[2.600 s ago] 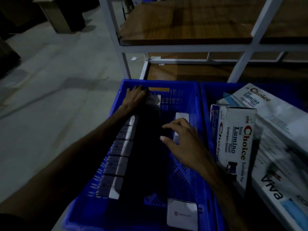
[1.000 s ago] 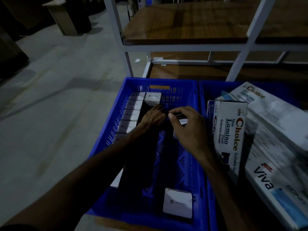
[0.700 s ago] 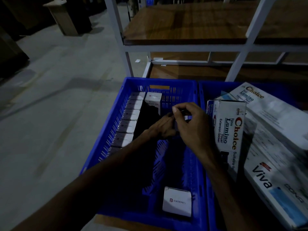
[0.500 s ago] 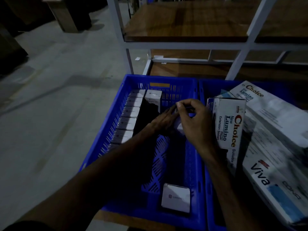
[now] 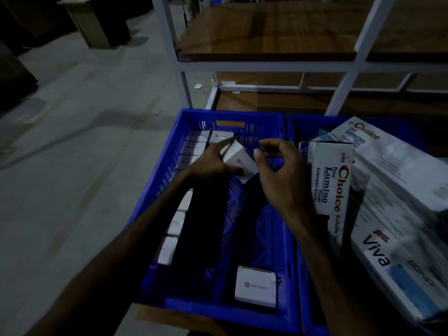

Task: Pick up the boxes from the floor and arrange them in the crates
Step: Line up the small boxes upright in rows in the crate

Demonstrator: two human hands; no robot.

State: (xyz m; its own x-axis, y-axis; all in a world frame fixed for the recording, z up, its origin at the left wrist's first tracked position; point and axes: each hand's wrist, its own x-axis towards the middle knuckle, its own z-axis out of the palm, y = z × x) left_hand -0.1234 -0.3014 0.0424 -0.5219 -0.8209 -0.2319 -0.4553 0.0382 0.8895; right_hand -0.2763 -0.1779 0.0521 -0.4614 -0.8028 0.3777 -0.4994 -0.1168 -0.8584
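Observation:
My left hand [image 5: 213, 158] grips a small white box [image 5: 238, 158], tilted, above the middle of the left blue crate [image 5: 218, 309]. My right hand [image 5: 278, 170] hovers just right of that box with fingers curled; its thumb is near the box's edge and I cannot tell if it touches. A row of small white boxes [image 5: 191, 151] lines the crate's left wall, partly hidden by my left forearm. One more stands at the far wall [image 5: 219, 137]. Another white box [image 5: 255, 286] lies flat near the crate's front right corner.
A second blue crate [image 5: 294, 124] on the right holds large white "Choice Lumino" boxes [image 5: 332, 180] and a "Viva" box [image 5: 392, 253]. A white-framed rack with wooden shelves [image 5: 266, 30] stands behind the crates. Grey concrete floor [image 5: 72, 154] spreads to the left.
My left hand has taken the small white box that both hands were handling and tilted it up towards the left. My right hand has come off it and stays close.

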